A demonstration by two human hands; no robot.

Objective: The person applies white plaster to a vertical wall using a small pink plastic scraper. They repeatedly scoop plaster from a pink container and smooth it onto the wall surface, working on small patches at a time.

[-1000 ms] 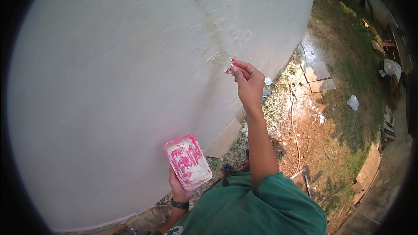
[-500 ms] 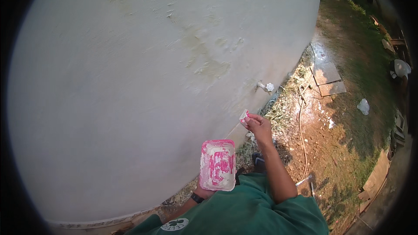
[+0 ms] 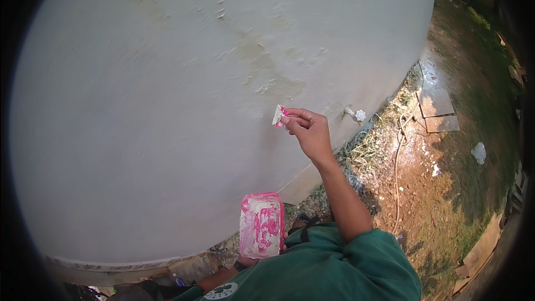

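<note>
My right hand [image 3: 310,132] is raised before the pale wall [image 3: 139,150], pinching a small pink scraper [image 3: 280,117] whose face is coated with white paste. Whether the scraper touches the wall, I cannot tell. Low in front of my green shirt, my left hand [image 3: 246,260] supports a pink rectangular tub [image 3: 262,226] from below, and most of that hand is hidden by it. White paste is smeared over the tub's inside and rim. Rough, uneven patches [image 3: 267,75] of paste mark the wall above my right hand.
A white tap [image 3: 355,114] juts from the wall to the right of my right hand. Beyond it are flat boards [image 3: 437,103], a hose [image 3: 397,173] along the dirt, and a crumpled white piece [image 3: 478,153] on the grass. Weeds and white spatter line the wall's foot.
My right hand has moved up and left with the scraper, away from the tub. The tub has shifted a little left and down in view.
</note>
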